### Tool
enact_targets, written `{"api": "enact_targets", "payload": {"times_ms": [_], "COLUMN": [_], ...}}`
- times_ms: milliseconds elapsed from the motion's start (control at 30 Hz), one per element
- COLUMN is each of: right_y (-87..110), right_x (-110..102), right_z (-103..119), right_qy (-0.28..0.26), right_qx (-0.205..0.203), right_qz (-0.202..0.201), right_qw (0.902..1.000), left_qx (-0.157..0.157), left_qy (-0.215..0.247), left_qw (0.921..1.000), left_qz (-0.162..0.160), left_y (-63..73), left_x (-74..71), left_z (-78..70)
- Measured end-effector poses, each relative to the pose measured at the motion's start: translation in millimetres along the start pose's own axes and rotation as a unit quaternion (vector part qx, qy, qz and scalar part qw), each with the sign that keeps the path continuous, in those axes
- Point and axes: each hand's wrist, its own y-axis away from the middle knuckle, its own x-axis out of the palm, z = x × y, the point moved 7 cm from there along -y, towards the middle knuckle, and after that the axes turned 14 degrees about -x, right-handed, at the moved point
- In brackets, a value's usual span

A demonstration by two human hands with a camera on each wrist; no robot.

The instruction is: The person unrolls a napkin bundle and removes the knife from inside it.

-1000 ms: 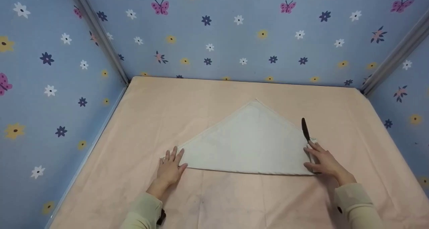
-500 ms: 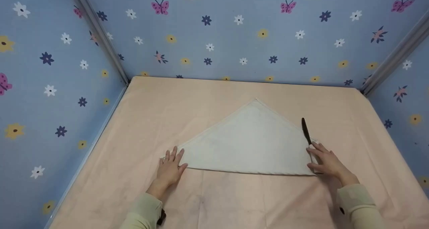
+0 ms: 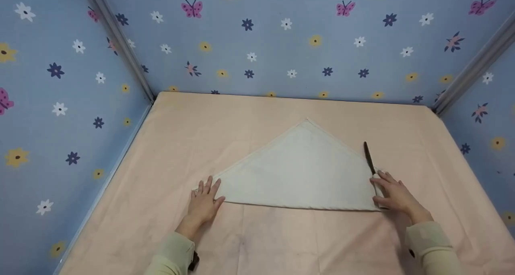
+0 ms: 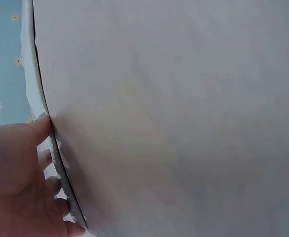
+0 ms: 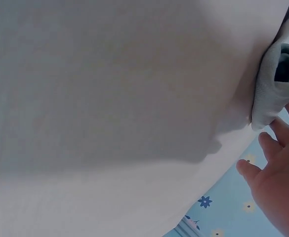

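Observation:
A white cloth napkin [image 3: 297, 170] lies folded in a broad triangle, its peak away from me. My left hand [image 3: 202, 205] rests on its left corner with the fingers spread. At the right end the napkin is a small roll [image 5: 277, 74], whose hollow end shows in the right wrist view. A dark table knife [image 3: 369, 158] sticks out of the roll's far end; the rest of it is hidden. My right hand [image 3: 398, 196] lies over the roll with loosely spread fingers, fingertips at its left side. In the left wrist view, my left fingers [image 4: 53, 185] touch the napkin's edge.
A pale peach cloth [image 3: 193, 134] with faint creases covers the table. Blue walls [image 3: 273, 37] with flowers and butterflies stand behind and at both sides, joined by grey corner posts [image 3: 120, 41].
My right hand, the roll and the knife have shifted slightly to the right, and a little more of the napkin lies flat. My left hand has stayed in place.

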Motion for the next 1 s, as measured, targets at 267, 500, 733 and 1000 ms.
{"api": "enact_targets", "payload": {"times_ms": [267, 500, 733, 1000], "right_y": [3.9, 8.3, 12.2, 15.8], "right_x": [-5, -11, -13, -12], "right_z": [-3, -4, -8, -14], "right_qy": [-0.005, -0.010, -0.006, -0.028], "right_qx": [0.003, 0.002, 0.011, 0.023], "right_qz": [-0.006, -0.015, -0.026, -0.023], "right_qw": [1.0000, 0.9998, 0.9996, 0.9991], "left_qx": [0.008, 0.019, 0.000, -0.001], "left_qy": [0.028, 0.039, 0.007, 0.001], "left_qw": [0.9996, 0.9990, 1.0000, 1.0000], "left_qz": [0.000, -0.011, 0.002, -0.001], "left_y": [0.3, -0.3, 0.1, -1.3], "left_x": [0.6, 2.0, -0.9, 0.0], "left_z": [0.8, 1.4, -1.0, 0.3]}}
